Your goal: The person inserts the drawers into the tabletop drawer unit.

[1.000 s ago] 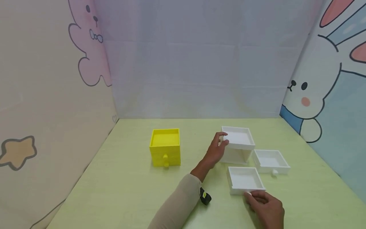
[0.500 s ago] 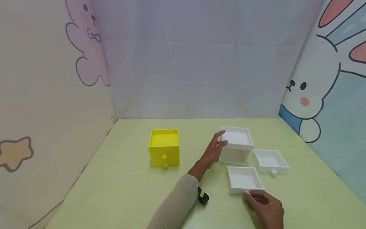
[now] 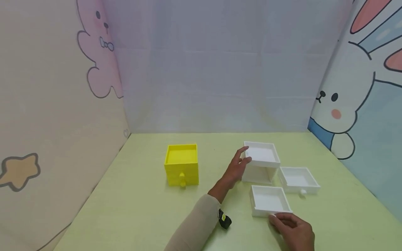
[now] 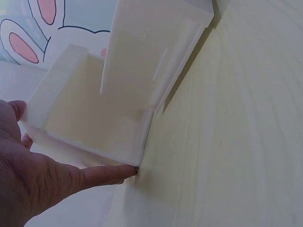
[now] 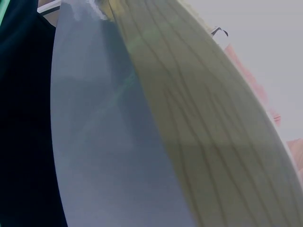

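The white drawer cabinet [image 3: 262,153], its front open and hollow, stands at the right of the table. My left hand [image 3: 233,170] holds it from the left side, with fingertips over its top rim. In the left wrist view, one straight finger reaches along the cabinet's bottom edge [image 4: 139,146]. A white drawer [image 3: 270,198] lies in front, apart from the cabinet. My right hand [image 3: 295,228] pinches its small knob, mostly hidden by the fingers. The right wrist view shows neither that hand nor the drawer.
A second white drawer [image 3: 298,177] with a round knob lies right of the cabinet. At centre left stands a yellow drawer cabinet [image 3: 182,170] with a knob on its front. Cartoon-printed fabric walls [image 3: 201,69] border the pale green table [image 3: 132,209].
The head view shifts slightly. Both hands, the white cabinet and the drawers keep their places relative to one another.
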A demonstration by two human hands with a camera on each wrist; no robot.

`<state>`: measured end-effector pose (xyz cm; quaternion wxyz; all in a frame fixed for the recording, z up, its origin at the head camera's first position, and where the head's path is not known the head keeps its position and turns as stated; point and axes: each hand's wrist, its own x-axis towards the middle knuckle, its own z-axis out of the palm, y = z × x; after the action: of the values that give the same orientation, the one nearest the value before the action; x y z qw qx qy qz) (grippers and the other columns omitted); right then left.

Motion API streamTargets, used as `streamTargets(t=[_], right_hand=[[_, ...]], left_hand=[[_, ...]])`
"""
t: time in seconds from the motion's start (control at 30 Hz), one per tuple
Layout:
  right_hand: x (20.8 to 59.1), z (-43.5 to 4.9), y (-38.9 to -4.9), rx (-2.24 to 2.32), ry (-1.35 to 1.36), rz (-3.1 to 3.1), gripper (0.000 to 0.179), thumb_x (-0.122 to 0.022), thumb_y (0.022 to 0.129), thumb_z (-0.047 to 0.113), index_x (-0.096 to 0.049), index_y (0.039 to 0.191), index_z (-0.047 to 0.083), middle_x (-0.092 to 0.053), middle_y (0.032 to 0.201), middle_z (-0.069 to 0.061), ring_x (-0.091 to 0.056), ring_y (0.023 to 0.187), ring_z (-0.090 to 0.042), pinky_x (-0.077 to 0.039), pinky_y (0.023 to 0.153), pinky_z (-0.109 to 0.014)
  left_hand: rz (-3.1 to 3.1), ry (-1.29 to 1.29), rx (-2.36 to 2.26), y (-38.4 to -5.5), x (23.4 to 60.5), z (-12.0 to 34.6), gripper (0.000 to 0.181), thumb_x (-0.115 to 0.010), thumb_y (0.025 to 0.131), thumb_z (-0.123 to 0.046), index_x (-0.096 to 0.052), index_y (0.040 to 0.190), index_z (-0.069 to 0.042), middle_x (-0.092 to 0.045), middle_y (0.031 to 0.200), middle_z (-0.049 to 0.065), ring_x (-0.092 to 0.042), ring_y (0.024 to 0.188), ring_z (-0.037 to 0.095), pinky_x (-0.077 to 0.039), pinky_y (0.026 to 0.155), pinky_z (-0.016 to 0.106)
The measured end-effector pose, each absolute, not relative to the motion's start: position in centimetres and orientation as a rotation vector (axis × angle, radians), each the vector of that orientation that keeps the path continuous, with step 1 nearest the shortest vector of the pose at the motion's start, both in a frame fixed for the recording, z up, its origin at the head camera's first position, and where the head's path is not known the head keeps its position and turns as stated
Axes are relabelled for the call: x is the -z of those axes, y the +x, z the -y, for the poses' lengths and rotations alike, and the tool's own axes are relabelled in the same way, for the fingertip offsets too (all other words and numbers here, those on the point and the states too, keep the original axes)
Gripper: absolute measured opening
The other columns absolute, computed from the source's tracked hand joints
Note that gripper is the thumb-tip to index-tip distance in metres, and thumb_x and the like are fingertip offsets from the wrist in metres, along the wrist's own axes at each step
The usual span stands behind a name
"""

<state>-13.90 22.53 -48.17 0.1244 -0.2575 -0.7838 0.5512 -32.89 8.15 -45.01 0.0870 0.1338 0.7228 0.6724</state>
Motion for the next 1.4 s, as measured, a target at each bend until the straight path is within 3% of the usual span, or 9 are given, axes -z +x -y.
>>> streamTargets(t=[0.3, 0.57, 0.8, 1.13, 1.4], right_hand=[[48.3, -22.5, -13.8, -1.604, -0.746, 2.279, 0.031, -0.090, 0.073, 0.026, -0.077, 0.087, 0.002, -0.073, 0.068, 0.004, -0.068, 0.059, -0.004, -0.047, 0.058, -0.015], [48.3, -22.3, -13.8, -1.666, -0.781, 2.232, 0.030, -0.091, 0.071, 0.024, -0.077, 0.086, 0.002, -0.073, 0.069, 0.004, -0.069, 0.061, -0.006, -0.050, 0.058, -0.017], [48.1, -23.0, -14.3, -1.843, -0.754, 2.163, 0.023, -0.089, 0.074, 0.017, -0.076, 0.083, 0.000, -0.073, 0.070, 0.005, -0.071, 0.064, -0.010, -0.056, 0.061, -0.023], [47.8, -23.3, -14.9, -1.989, -0.728, 2.129, 0.020, -0.086, 0.077, 0.011, -0.075, 0.084, -0.004, -0.074, 0.071, 0.004, -0.072, 0.069, -0.009, -0.058, 0.065, -0.027], [47.3, -23.3, -15.4, -1.916, -0.752, 2.184, 0.016, -0.087, 0.078, 0.015, -0.077, 0.081, 0.003, -0.073, 0.069, 0.004, -0.071, 0.067, -0.006, -0.057, 0.064, -0.023]], left_hand=[[-2.186, 0.401, -2.000, -32.8, 45.0, -8.3, 0.043, -0.055, 0.099, -0.041, -0.047, 0.141, -0.046, -0.047, 0.146, 0.003, -0.047, 0.129, 0.029, -0.043, 0.095, 0.058], [-2.340, 0.403, -1.889, -32.4, 45.2, -8.3, 0.042, -0.050, 0.100, -0.048, -0.043, 0.141, -0.050, -0.049, 0.146, 0.009, -0.047, 0.132, 0.031, -0.044, 0.093, 0.061], [-2.462, 0.430, -1.861, -32.3, 45.1, -8.7, 0.043, -0.048, 0.101, -0.046, -0.043, 0.144, -0.043, -0.054, 0.139, 0.014, -0.050, 0.130, 0.032, -0.045, 0.095, 0.058], [-2.525, 0.476, -1.805, -32.3, 45.3, -8.3, 0.045, -0.046, 0.101, -0.051, -0.042, 0.145, -0.042, -0.056, 0.137, 0.016, -0.052, 0.128, 0.031, -0.046, 0.094, 0.055], [-2.478, 0.547, -1.674, -32.8, 45.0, -7.2, 0.048, -0.042, 0.101, -0.060, -0.031, 0.147, -0.055, -0.049, 0.148, 0.005, -0.049, 0.133, 0.025, -0.046, 0.095, 0.056]])
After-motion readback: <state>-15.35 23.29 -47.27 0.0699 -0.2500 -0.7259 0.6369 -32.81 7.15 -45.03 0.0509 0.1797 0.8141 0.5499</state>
